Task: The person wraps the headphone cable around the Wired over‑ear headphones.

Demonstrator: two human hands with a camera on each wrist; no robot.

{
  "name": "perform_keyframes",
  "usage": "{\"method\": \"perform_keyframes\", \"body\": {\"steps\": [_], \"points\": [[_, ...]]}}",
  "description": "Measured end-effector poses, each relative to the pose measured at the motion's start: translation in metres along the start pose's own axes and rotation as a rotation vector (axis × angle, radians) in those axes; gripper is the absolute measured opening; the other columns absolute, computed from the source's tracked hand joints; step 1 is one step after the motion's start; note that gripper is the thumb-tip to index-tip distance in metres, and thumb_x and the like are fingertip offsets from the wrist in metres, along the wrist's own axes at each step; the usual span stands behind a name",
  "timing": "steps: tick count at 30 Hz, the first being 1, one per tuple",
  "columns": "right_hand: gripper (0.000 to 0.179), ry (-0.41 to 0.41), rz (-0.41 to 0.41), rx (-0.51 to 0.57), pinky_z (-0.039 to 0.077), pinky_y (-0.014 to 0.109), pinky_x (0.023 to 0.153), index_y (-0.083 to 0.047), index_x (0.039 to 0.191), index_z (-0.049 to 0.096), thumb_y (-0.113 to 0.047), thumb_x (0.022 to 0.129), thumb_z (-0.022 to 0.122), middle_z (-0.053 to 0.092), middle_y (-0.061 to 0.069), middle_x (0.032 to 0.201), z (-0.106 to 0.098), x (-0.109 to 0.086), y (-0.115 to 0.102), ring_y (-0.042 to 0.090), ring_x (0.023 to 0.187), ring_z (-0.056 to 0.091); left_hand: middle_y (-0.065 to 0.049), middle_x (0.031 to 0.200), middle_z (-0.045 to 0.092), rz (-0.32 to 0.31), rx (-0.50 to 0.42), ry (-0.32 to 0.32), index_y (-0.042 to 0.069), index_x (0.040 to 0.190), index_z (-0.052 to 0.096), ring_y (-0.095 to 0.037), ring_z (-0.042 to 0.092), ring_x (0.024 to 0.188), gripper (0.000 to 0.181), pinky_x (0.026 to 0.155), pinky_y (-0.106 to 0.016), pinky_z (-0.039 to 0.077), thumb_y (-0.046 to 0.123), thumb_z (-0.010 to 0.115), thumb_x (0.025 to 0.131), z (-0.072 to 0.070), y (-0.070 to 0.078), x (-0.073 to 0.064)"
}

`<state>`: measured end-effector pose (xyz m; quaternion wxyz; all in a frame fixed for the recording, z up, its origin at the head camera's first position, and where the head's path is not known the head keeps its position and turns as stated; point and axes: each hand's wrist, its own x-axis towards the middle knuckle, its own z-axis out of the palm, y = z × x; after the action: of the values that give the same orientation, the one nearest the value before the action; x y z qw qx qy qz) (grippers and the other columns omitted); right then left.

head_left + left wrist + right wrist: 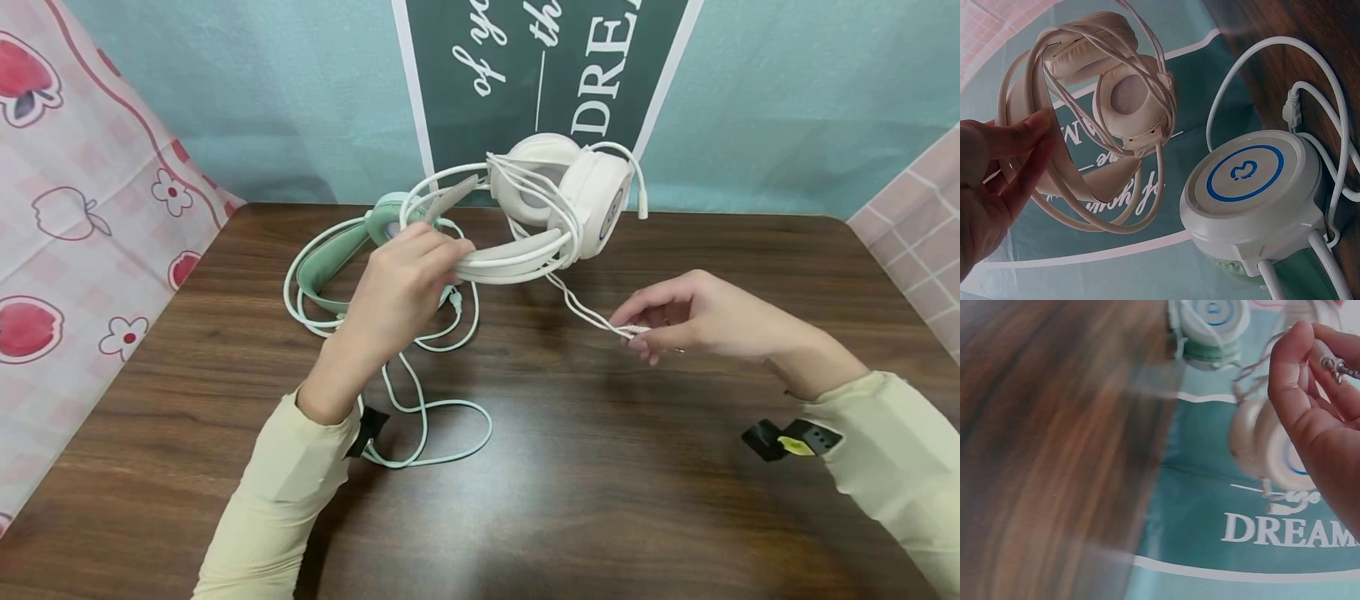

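Observation:
My left hand (405,275) grips a pair of white headphones (598,193) by the headband, holding them above the table with the ear cups toward the back. Their cable (1085,34) is looped around the headband and cups. A doubled length of white cable (577,308) runs from them to my right hand (693,321), which pinches it between thumb and fingers. Metal plug tips (1335,365) poke out of that pinch in the right wrist view. Below and behind my left hand, green headphones (330,262) lie on the table, partly hidden by that hand.
A pale green cable (450,404) spreads in loops over the brown wooden table (585,492). Behind stands a blue-green cloth (780,100) with a dark lettered panel (517,108). An apple-patterned cloth (82,258) borders the left side, pink tile-patterned material (918,233) the right.

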<state>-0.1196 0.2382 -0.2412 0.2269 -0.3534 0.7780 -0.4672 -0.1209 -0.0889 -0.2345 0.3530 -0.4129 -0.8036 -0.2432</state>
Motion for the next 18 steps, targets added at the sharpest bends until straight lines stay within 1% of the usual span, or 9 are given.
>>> {"method": "perform_keyframes", "body": {"steps": [1, 6, 9, 12, 14, 16, 18], "points": [[0.026, 0.011, -0.002, -0.016, 0.052, 0.033, 0.058, -0.002, 0.107, 0.062, 0.005, 0.082, 0.062, 0.064, 0.008, 0.084, -0.001, 0.0, -0.003, 0.02, 0.066, 0.061, -0.01, 0.082, 0.064, 0.004, 0.002, -0.004, -0.002, 0.091, 0.067, -0.022, 0.057, 0.078, 0.029, 0.068, -0.032, 0.046, -0.019, 0.056, 0.071, 0.001, 0.0, 0.0], [0.023, 0.085, 0.057, -0.076, 0.053, 0.033, 0.061, -0.002, 0.105, 0.064, 0.001, 0.083, 0.062, 0.064, 0.01, 0.082, -0.006, -0.002, -0.016, 0.021, 0.066, 0.061, -0.009, 0.082, 0.063, 0.03, 0.025, -0.031, -0.002, 0.091, 0.066, -0.023, 0.056, 0.078, 0.026, 0.072, -0.032, 0.046, -0.017, 0.053, 0.075, 0.002, 0.002, 0.001], [0.023, 0.123, 0.076, -0.097, 0.052, 0.031, 0.061, -0.003, 0.106, 0.064, 0.0, 0.083, 0.062, 0.065, 0.01, 0.081, -0.007, -0.003, -0.021, 0.021, 0.066, 0.062, -0.008, 0.081, 0.063, 0.051, 0.058, -0.055, -0.001, 0.091, 0.065, -0.022, 0.055, 0.078, 0.027, 0.072, -0.032, 0.045, -0.018, 0.051, 0.075, 0.003, 0.004, 0.002], [0.024, 0.154, 0.061, -0.106, 0.051, 0.029, 0.061, -0.004, 0.107, 0.064, 0.001, 0.084, 0.061, 0.065, 0.009, 0.081, -0.009, -0.004, -0.026, 0.02, 0.066, 0.062, -0.007, 0.08, 0.062, 0.069, 0.084, -0.077, 0.0, 0.091, 0.064, -0.023, 0.054, 0.077, 0.03, 0.071, -0.032, 0.045, -0.019, 0.05, 0.072, 0.003, 0.006, 0.002], [0.023, 0.173, 0.035, -0.111, 0.051, 0.029, 0.061, -0.004, 0.106, 0.065, 0.002, 0.084, 0.06, 0.065, 0.01, 0.081, -0.01, -0.004, -0.028, 0.02, 0.065, 0.061, -0.007, 0.079, 0.062, 0.076, 0.095, -0.09, 0.0, 0.091, 0.064, -0.023, 0.054, 0.077, 0.032, 0.071, -0.031, 0.044, -0.02, 0.05, 0.07, 0.004, 0.007, 0.001], [0.021, 0.199, 0.011, -0.119, 0.051, 0.029, 0.06, -0.003, 0.104, 0.065, 0.003, 0.085, 0.059, 0.064, 0.01, 0.08, -0.01, -0.002, -0.031, 0.02, 0.064, 0.061, -0.006, 0.079, 0.062, 0.076, 0.096, -0.103, 0.001, 0.091, 0.064, -0.022, 0.054, 0.077, 0.033, 0.071, -0.031, 0.044, -0.02, 0.051, 0.069, 0.004, 0.008, 0.001], [0.019, 0.233, 0.004, -0.13, 0.051, 0.029, 0.06, -0.003, 0.101, 0.066, 0.004, 0.085, 0.058, 0.064, 0.011, 0.08, -0.011, -0.001, -0.033, 0.021, 0.063, 0.061, -0.005, 0.079, 0.062, 0.076, 0.092, -0.115, 0.001, 0.091, 0.064, -0.022, 0.054, 0.078, 0.033, 0.07, -0.03, 0.044, -0.02, 0.051, 0.069, 0.005, 0.008, 0.001]]}}
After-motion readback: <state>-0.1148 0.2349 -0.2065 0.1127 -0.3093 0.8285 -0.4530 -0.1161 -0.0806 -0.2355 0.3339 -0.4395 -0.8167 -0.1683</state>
